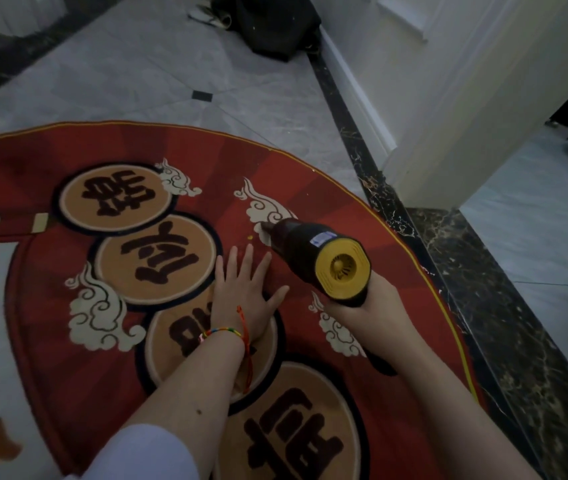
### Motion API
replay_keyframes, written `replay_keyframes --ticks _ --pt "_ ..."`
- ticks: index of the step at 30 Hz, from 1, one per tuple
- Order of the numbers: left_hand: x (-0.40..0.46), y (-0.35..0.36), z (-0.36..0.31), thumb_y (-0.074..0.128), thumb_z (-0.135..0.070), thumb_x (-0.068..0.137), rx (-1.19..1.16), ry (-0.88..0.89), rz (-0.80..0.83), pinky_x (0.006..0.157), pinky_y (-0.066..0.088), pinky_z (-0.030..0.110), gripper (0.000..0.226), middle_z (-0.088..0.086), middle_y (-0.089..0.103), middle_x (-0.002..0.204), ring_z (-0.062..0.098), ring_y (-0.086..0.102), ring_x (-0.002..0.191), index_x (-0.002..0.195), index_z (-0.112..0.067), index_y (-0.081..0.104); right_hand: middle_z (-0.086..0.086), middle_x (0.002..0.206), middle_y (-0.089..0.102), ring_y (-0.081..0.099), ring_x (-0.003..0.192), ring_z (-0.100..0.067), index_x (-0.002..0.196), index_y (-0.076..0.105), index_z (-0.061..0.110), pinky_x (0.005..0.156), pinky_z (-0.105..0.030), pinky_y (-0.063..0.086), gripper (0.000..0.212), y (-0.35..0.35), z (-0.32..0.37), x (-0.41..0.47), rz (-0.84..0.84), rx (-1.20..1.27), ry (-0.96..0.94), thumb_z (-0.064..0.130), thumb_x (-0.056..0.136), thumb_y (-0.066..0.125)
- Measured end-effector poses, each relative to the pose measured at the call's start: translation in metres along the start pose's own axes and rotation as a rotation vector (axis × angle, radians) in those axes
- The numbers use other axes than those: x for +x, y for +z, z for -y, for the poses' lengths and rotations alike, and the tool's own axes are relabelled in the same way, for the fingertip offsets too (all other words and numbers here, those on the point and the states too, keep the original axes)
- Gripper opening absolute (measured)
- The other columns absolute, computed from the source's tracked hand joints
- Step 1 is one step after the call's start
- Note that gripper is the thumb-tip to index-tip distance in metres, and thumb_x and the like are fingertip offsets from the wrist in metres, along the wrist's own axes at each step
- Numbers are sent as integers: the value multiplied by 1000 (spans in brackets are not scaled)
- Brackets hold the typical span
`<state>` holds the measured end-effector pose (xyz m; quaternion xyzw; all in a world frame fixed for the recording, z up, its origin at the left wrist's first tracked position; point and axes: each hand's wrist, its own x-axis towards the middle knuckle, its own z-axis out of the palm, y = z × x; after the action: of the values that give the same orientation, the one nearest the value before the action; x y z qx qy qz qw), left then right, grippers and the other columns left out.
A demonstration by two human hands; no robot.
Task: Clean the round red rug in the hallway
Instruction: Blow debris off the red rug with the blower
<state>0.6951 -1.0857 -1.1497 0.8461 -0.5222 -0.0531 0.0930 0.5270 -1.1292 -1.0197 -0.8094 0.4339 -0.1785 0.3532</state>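
Round red rug (68, 161) flat on the hallway floor, under both hands. Left hand (244, 289) spread open, fingers straight, pressing the pile flat. Right hand (369, 306) wrapped around the grip of the handheld vacuum (317, 258), long axis slanting away and left, nozzle on the rug. Small yellow crumb (250, 237) just left of the nozzle, nearer to the vacuum side; probably only a short sideways sweep needed.

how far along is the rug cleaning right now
Mid-job. In hand: the right hand grips the handheld vacuum, its nozzle down on the red rug at a white cloud motif, while the left hand presses flat beside it. Left: a yellow crumb lies by the nozzle. I cannot tell which parts are already done.
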Motion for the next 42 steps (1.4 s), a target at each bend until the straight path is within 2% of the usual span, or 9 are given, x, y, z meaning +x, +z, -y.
replay_keyframes --ticks 6,10,12,16,20,22,31,36,42 --pt "1 -3 0 8 -73 87 -29 3 62 118 -9 47 76 1 -6 160 28 -12 146 152 -33 1 13 64 50 46 60 -2 64 42 33 52 -19 33 32 27 15 46 -3 5 3 15 71 67" --pt "0 -1 1 11 -72 88 -26 -3 36 118 -8 47 75 1 -3 160 28 -9 146 152 -33 3 10 64 52 47 56 -1 66 44 30 45 -10 33 31 20 10 30 1 28 39 13 72 68" --pt "-1 -1 0 12 -71 89 -17 -2 8 118 -7 47 74 2 0 160 28 -7 146 152 -32 5 11 67 57 53 59 0 70 49 29 49 -13 37 27 8 1 5 -1 0 59 13 72 70" --pt "-2 -2 -1 12 -71 89 -8 -5 -5 118 -4 47 74 2 1 160 29 -4 146 152 -32 5 12 54 53 51 49 3 64 46 28 43 -9 33 33 -8 -7 -18 -22 21 89 7 71 70" --pt "0 -1 -1 9 -71 89 25 -16 21 118 -5 46 74 1 -1 160 27 -6 146 152 -33 2 7 73 59 58 72 -14 74 51 27 57 -24 38 21 -1 -8 14 -98 -6 115 18 71 70" --pt "-1 -2 -3 10 -71 89 28 -15 16 119 -4 46 74 1 1 160 26 -5 146 152 -32 4 6 75 59 58 76 -18 76 52 26 57 -25 38 20 2 -13 22 -148 49 149 18 71 70" --pt "-1 -9 -8 16 -63 94 99 144 -38 119 -4 44 68 4 10 160 27 2 147 151 -26 15 9 71 57 54 66 -8 71 48 31 51 -21 35 26 -14 -33 13 -158 19 170 17 72 69" --pt "-3 -8 -5 -8 -76 78 33 36 -17 118 -7 46 88 6 7 160 32 -2 146 152 -32 12 6 79 59 59 79 -18 83 53 26 59 -24 36 21 -10 -31 40 -169 9 205 22 70 68" --pt "0 -3 -5 -14 -78 73 45 -4 -2 118 -6 48 92 7 1 160 35 -6 145 152 -33 3 11 78 60 60 80 -17 81 52 31 65 -28 42 23 -12 -42 20 -191 6 192 21 70 70"
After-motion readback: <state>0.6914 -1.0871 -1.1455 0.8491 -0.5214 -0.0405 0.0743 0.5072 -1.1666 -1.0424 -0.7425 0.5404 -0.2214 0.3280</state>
